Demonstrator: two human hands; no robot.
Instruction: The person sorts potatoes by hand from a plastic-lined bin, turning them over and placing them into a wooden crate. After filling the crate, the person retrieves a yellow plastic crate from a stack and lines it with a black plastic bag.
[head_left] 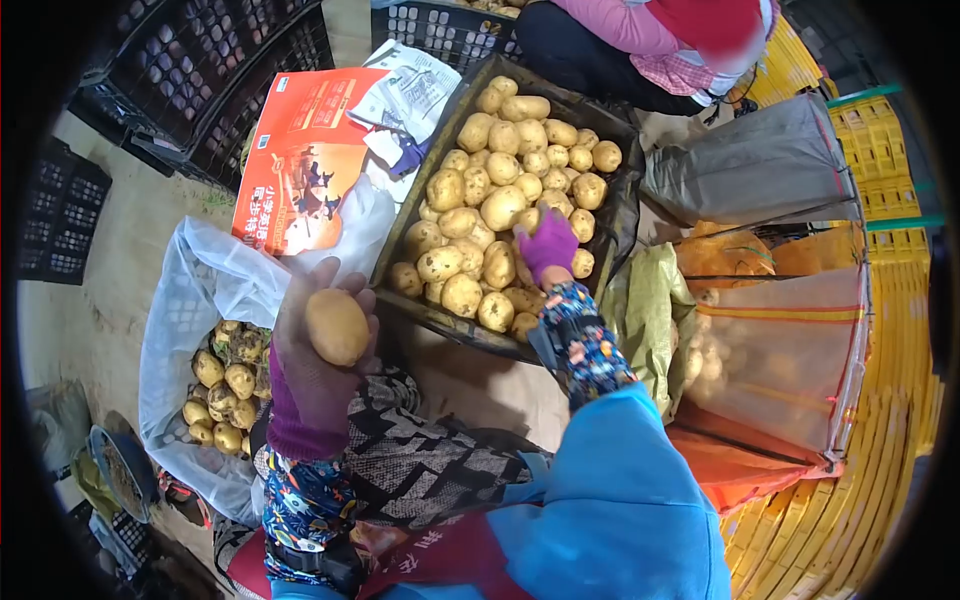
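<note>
My left hand (pixel 318 375), in a purple-cuffed glove with a greyish palm, is turned palm up at the left of the crate. A smooth yellow potato (pixel 337 327) rests in it, with the fingers curled beside it. My right hand (pixel 550 243), in a purple glove, reaches into a dark lined crate (pixel 440 322) heaped with potatoes. Its fingers close around a potato (pixel 528 219) near the right of the heap; part of that potato is hidden by the glove. Several potatoes around it have brown spots or soil on them.
At left, a crate lined with translucent plastic (pixel 165 330) holds dirtier potatoes. Beyond it lies a red printed box (pixel 300 150). Black crates (pixel 200 70) stand at the upper left. Mesh-sided bins (pixel 770 340) stand at right. Another person (pixel 640 40) sits across from me.
</note>
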